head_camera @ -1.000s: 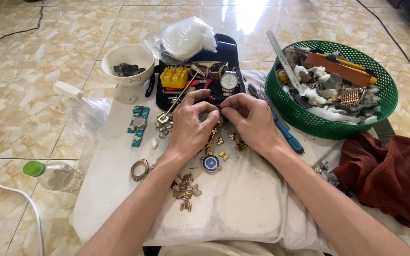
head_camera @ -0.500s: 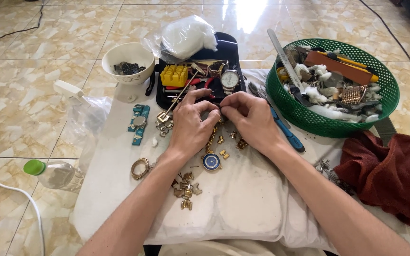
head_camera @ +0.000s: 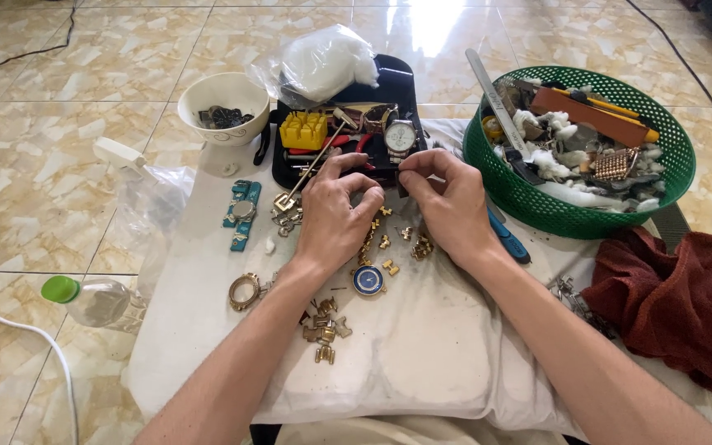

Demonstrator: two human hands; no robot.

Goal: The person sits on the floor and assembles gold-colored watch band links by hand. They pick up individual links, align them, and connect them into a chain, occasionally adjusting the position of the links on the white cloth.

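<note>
Left hand (head_camera: 335,210) and right hand (head_camera: 447,202) meet fingertip to fingertip, both pinched narrow on a small gold metal watch-band piece (head_camera: 385,183), mostly hidden. It sits just above the white cloth-covered tabletop (head_camera: 422,346), so dropped bits land soft. Loose gold links (head_camera: 323,325) and blue round watch dial (head_camera: 368,280) lie close for reach.

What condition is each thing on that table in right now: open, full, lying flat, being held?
Left hand: fingertips pinched over small gold parts.
Right hand: pinching beside it.
Gold links: loose, scattered.
Blue watch dial: flat, face up.
White bowl: upright, holding dark bits.
Green basket: upright, full.
Red cloth: crumpled.
</note>
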